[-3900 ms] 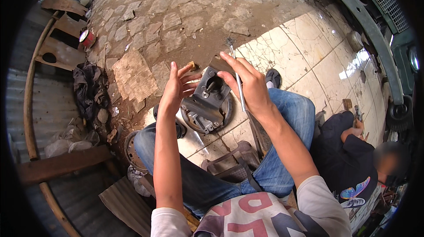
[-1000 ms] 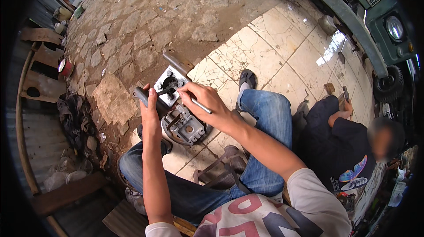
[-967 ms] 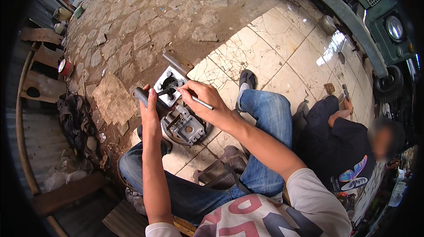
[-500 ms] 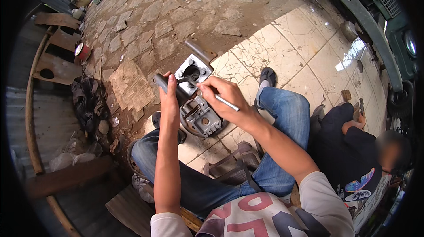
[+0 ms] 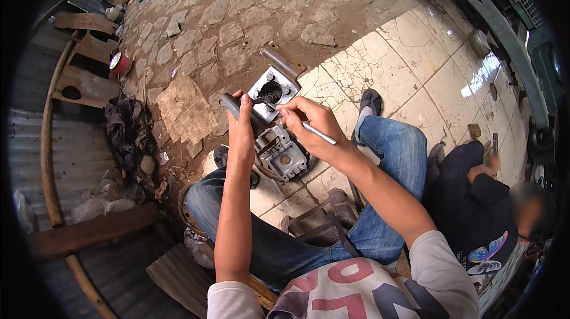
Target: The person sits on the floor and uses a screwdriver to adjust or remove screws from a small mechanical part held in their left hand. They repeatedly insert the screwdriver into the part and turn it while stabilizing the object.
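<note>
My left hand [image 5: 241,126] is closed around the near tube end of a metal bracket [image 5: 263,116]. The bracket has a bright square plate with bolt heads at its corners, a round dark opening in the middle and a brown tube along its far side. Pinched in my right hand [image 5: 312,122] is a slim silvery metal rod [image 5: 320,133]. Its front end points at the plate beside the opening; whether it touches is too small to tell. Dark, rough material shows inside the opening. Just below the bracket, a grey cast-metal housing [image 5: 284,155] rests on a round dark base.
Cracked tiles [image 5: 409,75] lie to the right, cobbles [image 5: 231,34] ahead. A flattened cardboard piece [image 5: 187,108], dark cloth [image 5: 126,141] and a red can [image 5: 120,63] are on the left. Another person [image 5: 475,200] sits close on my right, below a green vehicle's bumper [image 5: 499,28].
The whole view has shifted slightly, so things appear a little farther right. Both hands keep their holds on the bracket and the rod, and the rod lies at a slightly flatter angle.
</note>
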